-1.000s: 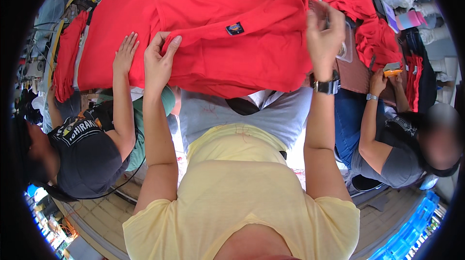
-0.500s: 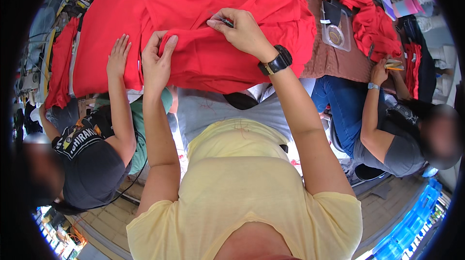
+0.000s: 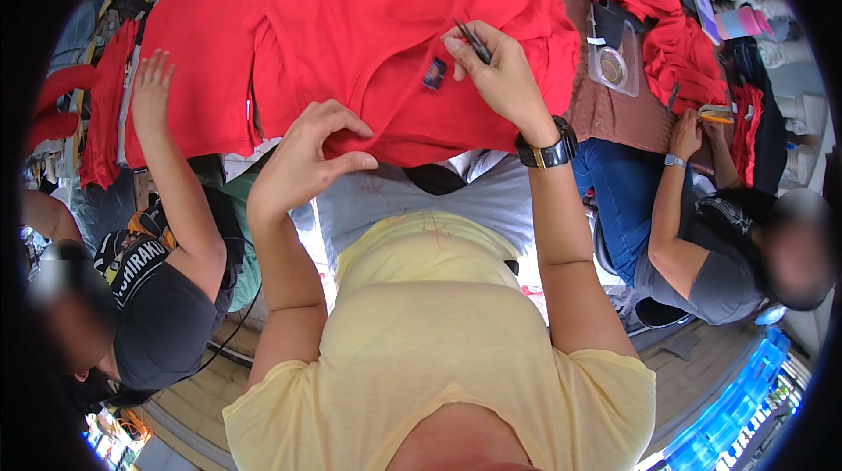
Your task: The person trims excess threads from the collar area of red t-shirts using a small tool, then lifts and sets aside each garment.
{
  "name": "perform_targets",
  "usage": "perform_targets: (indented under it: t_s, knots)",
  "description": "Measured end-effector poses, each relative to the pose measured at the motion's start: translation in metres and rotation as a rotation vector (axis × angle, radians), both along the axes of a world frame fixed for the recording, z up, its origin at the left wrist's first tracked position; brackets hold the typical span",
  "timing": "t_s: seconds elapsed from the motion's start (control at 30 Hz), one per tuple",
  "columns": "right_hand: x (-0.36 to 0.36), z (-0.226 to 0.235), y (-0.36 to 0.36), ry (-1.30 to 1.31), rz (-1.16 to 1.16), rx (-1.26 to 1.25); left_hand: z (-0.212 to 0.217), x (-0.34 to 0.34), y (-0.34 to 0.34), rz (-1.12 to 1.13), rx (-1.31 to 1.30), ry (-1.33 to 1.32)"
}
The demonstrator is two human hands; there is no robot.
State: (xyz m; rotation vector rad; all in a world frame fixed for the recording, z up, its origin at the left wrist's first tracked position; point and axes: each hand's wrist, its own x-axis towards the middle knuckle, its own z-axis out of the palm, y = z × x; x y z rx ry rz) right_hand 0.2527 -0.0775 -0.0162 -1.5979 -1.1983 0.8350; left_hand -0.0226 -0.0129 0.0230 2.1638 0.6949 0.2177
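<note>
A red knit garment (image 3: 333, 24) lies spread over the work surface before me, its near edge close to my lap. My left hand (image 3: 303, 155) is at that near edge, thumb and fingers apart around a gap; the fingertips are by the cloth and grip nothing visible. In my right hand (image 3: 504, 76), above the garment, is a small dark pointed tool (image 3: 476, 43), perhaps thread snips. Just left of those fingers, a small dark label (image 3: 433, 74) shows on the red cloth.
At left, a co-worker's raised hand (image 3: 153, 89) is over red cloth. At right, another person's hands hold a small yellow-orange item (image 3: 715, 116). A clear plastic box (image 3: 630, 76) with a round item sits on brown quilted cloth (image 3: 601, 124). More red garments (image 3: 680, 59) lie beyond.
My left hand has released the pinched cloth and opened, moving right and nearer. My right hand has moved right with the tool. The dark label has come into view. The left co-worker's hand has shifted left.
</note>
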Motion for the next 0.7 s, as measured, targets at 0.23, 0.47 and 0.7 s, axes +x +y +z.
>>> perform_targets:
  t_s: [0.23,0.47,0.7]
  knots:
    - [-0.017,-0.01,-0.003,-0.243,0.15,-0.012,-0.031,0.041,-0.007,0.268,0.048,-0.222]
    - [-0.011,-0.026,-0.01,-0.416,0.134,0.062,-0.051,0.058,-0.013,0.168,0.12,-0.106]
    - [-0.01,0.02,-0.017,-0.212,0.112,0.254,-0.023,0.04,-0.004,0.25,-0.148,-0.229]
